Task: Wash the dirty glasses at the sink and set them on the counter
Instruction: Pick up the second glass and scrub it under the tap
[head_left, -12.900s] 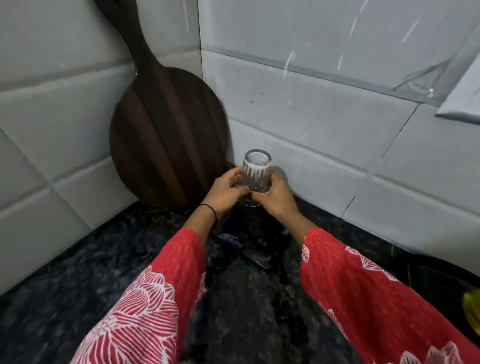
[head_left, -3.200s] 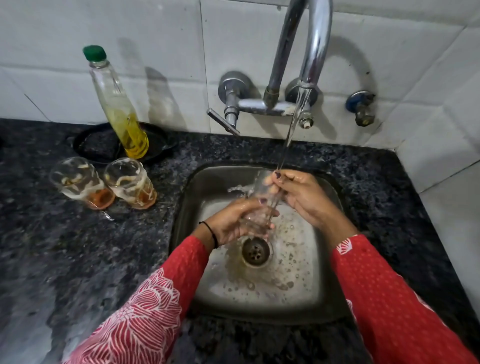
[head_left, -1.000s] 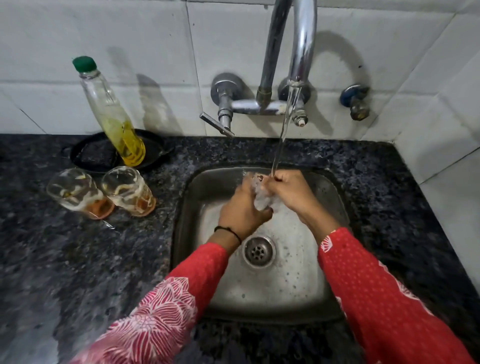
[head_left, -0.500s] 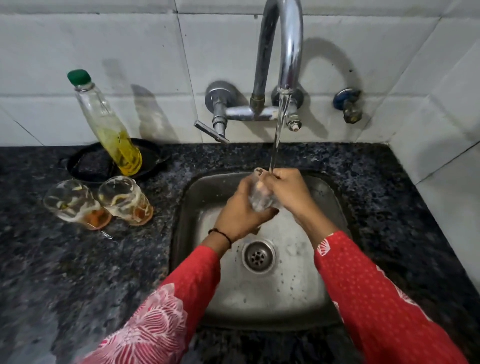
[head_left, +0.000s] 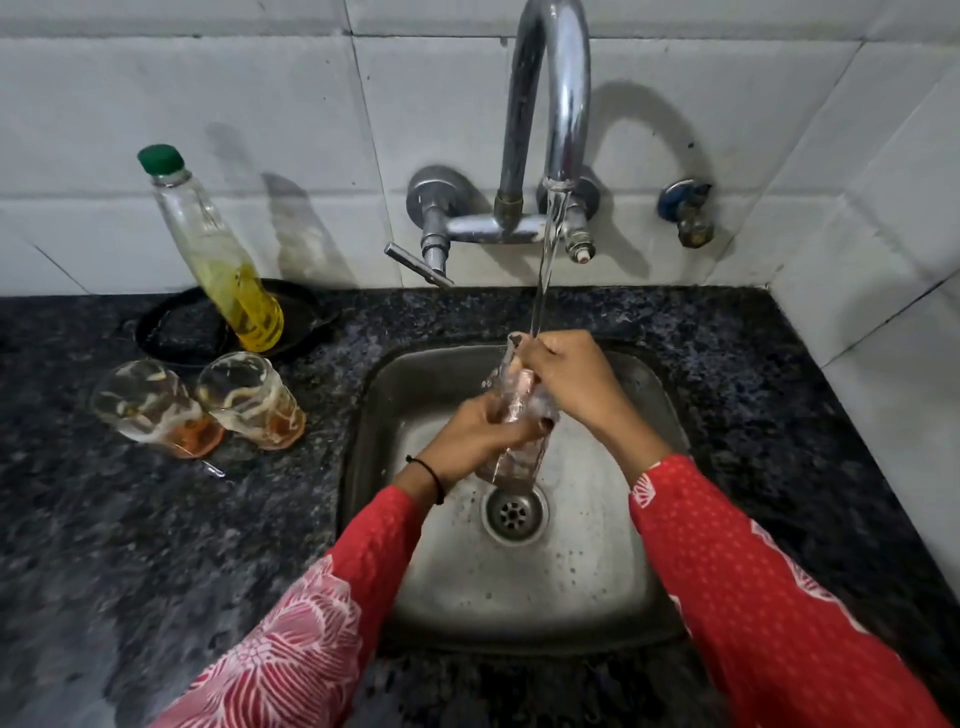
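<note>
Left hand: your left hand (head_left: 467, 441) curls round the lower body of the clear glass (head_left: 511, 457), fingers wrapped tight against it.
Right hand: your right hand (head_left: 566, 379) pinches the glass at its rim, fingers bent over the lip.
Glass position: you hold it tilted over the steel sink (head_left: 597, 587), above the round drain (head_left: 514, 512), its mouth under the water stream (head_left: 545, 270).
Tap: curved chrome spout (head_left: 550, 88), wall-mounted on pale tiles.
Waiting glasses: two dirty glasses (head_left: 150, 405) (head_left: 249, 397) stand touching on the speckled dark stone counter (head_left: 130, 545), streaked, with orange residue at the bottom.
Bottle: slim clear bottle (head_left: 218, 254), green cap, yellow liquid, standing in a black dish (head_left: 176, 327).
</note>
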